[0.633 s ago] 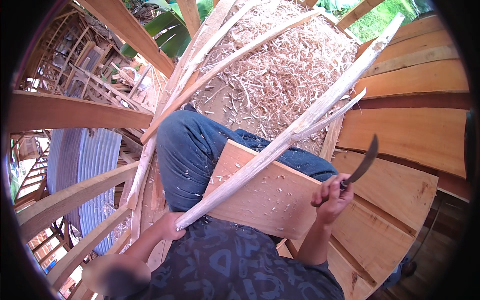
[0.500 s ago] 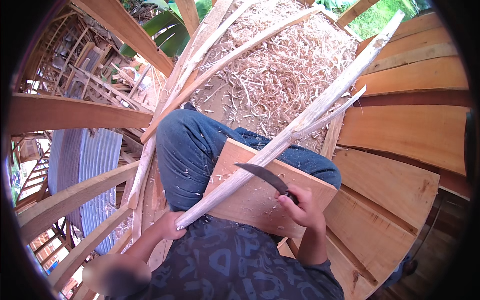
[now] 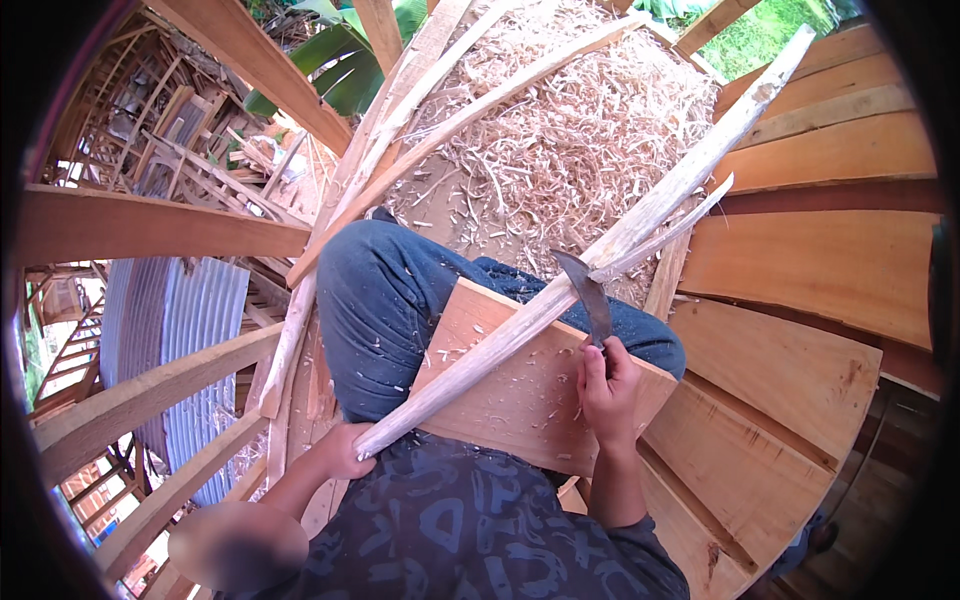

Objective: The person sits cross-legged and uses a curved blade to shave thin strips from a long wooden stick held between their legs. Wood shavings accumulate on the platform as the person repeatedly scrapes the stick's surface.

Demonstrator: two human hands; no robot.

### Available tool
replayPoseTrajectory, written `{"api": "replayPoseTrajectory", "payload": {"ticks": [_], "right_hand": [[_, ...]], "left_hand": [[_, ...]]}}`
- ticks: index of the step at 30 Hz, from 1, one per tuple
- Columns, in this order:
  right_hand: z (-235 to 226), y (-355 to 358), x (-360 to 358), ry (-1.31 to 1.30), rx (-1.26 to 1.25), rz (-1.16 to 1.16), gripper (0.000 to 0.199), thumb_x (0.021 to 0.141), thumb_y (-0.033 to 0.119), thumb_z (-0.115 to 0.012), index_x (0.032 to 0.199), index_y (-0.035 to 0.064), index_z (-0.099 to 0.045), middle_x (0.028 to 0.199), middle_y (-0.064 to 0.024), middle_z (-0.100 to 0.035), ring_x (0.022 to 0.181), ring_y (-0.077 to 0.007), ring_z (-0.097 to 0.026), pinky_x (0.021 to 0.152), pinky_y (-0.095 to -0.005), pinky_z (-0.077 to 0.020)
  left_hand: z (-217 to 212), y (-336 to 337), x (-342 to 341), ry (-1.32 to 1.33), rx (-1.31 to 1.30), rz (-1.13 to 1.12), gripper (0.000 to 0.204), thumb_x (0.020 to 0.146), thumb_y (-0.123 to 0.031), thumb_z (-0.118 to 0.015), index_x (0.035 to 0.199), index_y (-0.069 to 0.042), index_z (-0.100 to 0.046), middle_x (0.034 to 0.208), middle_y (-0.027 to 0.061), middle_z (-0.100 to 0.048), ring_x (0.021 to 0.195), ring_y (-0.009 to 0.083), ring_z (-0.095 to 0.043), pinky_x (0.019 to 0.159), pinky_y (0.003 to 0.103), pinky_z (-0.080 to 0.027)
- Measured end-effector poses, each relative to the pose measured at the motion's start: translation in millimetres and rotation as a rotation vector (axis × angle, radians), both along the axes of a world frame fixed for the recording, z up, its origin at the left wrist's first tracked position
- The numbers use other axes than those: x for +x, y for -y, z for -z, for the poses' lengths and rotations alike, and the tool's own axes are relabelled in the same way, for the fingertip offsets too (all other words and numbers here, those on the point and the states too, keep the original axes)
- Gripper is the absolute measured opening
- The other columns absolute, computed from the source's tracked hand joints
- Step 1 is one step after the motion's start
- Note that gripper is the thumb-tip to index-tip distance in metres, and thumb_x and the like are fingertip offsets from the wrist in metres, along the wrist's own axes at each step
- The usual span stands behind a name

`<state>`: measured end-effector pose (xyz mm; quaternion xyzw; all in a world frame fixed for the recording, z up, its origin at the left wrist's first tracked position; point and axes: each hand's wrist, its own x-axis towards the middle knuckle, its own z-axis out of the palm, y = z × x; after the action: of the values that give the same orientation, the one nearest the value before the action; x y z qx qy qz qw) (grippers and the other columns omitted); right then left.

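A long pale peeled pole slants from my lap up to the far right, with a side sliver splitting off it. Wrapped around its near end is my left hand. My right hand is closed on the handle of a curved knife, its dark blade lying against the pole where the sliver branches away. Beneath the pole, a flat wooden board rests across my legs, dotted with small shavings. The knife's handle is mostly hidden in my fingers.
A heap of curled wood shavings covers the floor ahead. Long wooden strips lean along my left side, near wooden rails and corrugated metal sheets. Plank boards line the right side.
My right hand has turned the knife upright and moved it forward along the pole, from over the board to the base of the sliver. My left hand keeps its hold.
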<state>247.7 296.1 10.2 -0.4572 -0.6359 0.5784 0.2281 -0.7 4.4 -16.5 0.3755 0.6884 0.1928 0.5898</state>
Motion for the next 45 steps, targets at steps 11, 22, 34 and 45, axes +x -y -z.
{"api": "replayPoseTrajectory", "payload": {"ticks": [11,22,34,45], "right_hand": [[-3,-6,-7,0.188,0.538,0.078,0.009,0.088,0.005,-0.06,0.095,-0.0004,-0.058,0.06,-0.0032,-0.053,0.052,-0.0072,-0.05,0.048,-0.0235,-0.0386],[-19,12,-5,0.017,0.094,-0.212,0.015,0.081,0.006,-0.068,0.094,0.0017,-0.06,0.058,0.0013,-0.051,0.05,-0.0028,-0.047,0.046,-0.0203,-0.0349],[-18,27,-7,0.102,0.085,-0.336,0.022,0.079,0.011,-0.072,0.095,0.0006,-0.06,0.067,-0.0102,-0.062,0.053,-0.0147,-0.057,0.05,-0.0266,-0.0432],[-22,16,-9,0.239,0.221,-0.291,0.019,0.082,0.017,-0.067,0.085,-0.0003,-0.059,0.059,-0.0163,-0.055,0.051,-0.0301,-0.057,0.048,-0.0368,-0.042]], "left_hand": [[2,1,0,0.001,-0.018,0.01,0.031,0.062,-0.009,-0.062,0.092,-0.002,-0.061,0.077,0.0124,-0.064,0.071,0.0218,-0.062,0.07,0.032,-0.049],[2,2,-1,0.009,-0.026,0.003,0.031,0.063,-0.01,-0.062,0.093,-0.001,-0.06,0.078,0.0118,-0.065,0.072,0.0205,-0.062,0.071,0.032,-0.049],[1,-1,1,0.004,0.017,-0.004,0.03,0.061,-0.009,-0.06,0.09,-0.002,-0.059,0.075,0.0133,-0.063,0.068,0.025,-0.062,0.067,0.034,-0.048],[5,0,-4,0.059,-0.032,0.018,0.03,0.063,-0.01,-0.062,0.091,-0.002,-0.061,0.081,0.0156,-0.065,0.075,0.0282,-0.064,0.072,0.035,-0.049]]}}
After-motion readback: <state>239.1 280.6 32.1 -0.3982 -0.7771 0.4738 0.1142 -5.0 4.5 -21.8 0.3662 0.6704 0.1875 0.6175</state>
